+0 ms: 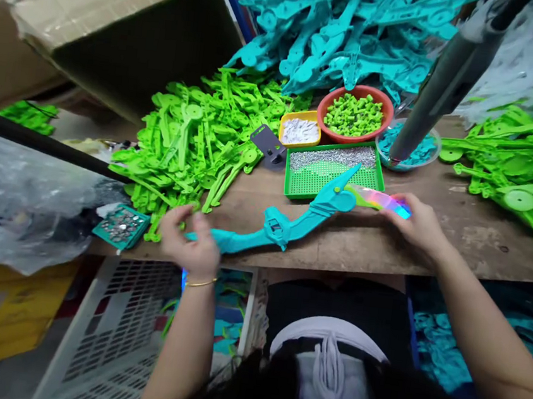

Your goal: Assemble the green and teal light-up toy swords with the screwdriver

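A teal plastic toy bow (302, 225) stretches between my hands above the front of the workbench. Its right end carries a shiny, multicoloured lit strip beside a green piece. My right hand (414, 224) is closed around the outer end of that strip. At the bow's left end, my left hand (193, 242) has curled fingers and appears to grip it; the contact is partly hidden. A blue glow shows just below the left wrist. Behind the bow lies a green perforated tray (296, 187) of small metal parts. A dark grey flat plate (268, 146) leans at the tray's left.
Green plastic parts (188, 128) are heaped left, more (520, 182) right; teal parts (351, 30) pile behind. A red bowl (323, 113), yellow dish (283, 134) and clear tub (436, 151) stand nearby. A dark pole (450, 79) slants in; a white crate (104, 335) sits below.
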A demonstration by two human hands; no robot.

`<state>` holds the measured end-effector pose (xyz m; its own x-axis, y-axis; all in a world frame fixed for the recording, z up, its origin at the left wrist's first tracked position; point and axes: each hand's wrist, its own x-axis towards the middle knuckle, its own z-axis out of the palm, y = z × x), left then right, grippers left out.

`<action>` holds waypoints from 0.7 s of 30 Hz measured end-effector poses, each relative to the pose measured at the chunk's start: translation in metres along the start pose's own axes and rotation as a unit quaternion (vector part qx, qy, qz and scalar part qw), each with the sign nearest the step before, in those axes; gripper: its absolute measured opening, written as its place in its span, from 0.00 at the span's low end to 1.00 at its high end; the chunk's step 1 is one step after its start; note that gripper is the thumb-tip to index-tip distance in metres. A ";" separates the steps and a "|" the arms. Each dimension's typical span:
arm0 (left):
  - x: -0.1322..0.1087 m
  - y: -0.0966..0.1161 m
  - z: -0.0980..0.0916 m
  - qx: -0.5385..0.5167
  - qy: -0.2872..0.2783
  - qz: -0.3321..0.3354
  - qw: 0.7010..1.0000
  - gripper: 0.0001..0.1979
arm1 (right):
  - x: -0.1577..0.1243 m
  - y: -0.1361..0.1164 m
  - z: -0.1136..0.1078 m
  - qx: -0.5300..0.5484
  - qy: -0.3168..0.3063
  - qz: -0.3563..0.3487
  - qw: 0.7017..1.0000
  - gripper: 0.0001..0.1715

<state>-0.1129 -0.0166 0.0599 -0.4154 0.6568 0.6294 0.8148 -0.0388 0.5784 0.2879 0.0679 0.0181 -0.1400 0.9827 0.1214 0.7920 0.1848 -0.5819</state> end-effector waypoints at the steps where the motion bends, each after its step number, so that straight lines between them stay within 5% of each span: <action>1: -0.001 0.023 0.011 -0.027 -0.063 0.026 0.997 0.12 | -0.004 -0.009 0.001 0.014 0.005 -0.010 1.000 0.27; 4: -0.007 0.078 0.047 -0.074 -0.229 0.058 0.969 0.18 | -0.018 -0.032 0.000 0.034 0.024 -0.044 0.998 0.27; 6: -0.013 0.098 0.066 -0.124 -0.341 -0.012 0.932 0.20 | -0.026 -0.042 -0.003 0.042 0.034 -0.054 0.997 0.26; 8: -0.017 0.104 0.075 -0.155 -0.371 -0.066 0.913 0.22 | -0.034 -0.047 -0.006 0.063 0.034 -0.065 0.995 0.25; 12: -0.019 0.097 0.069 -0.143 -0.349 -0.076 0.923 0.24 | -0.045 -0.051 -0.011 0.145 -0.025 -0.134 0.980 0.25; 14: -0.013 0.092 0.060 -0.115 -0.392 -0.047 0.911 0.25 | -0.046 -0.055 -0.014 0.199 -0.101 -0.146 0.964 0.24; 18: 0.009 0.087 0.045 -0.064 -0.525 0.020 0.848 0.25 | -0.046 -0.068 -0.013 0.326 -0.307 -0.072 0.891 0.24; 21: 0.022 0.094 0.036 -0.005 -0.536 0.075 0.841 0.27 | -0.048 -0.080 -0.010 0.442 -0.320 0.027 0.837 0.25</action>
<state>-0.0309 0.0214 0.1088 0.2981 0.9455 -0.1309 0.8203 -0.1836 0.5417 0.2367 0.0062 0.0666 -0.6329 0.7436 -0.2155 0.0974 -0.1996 -0.9750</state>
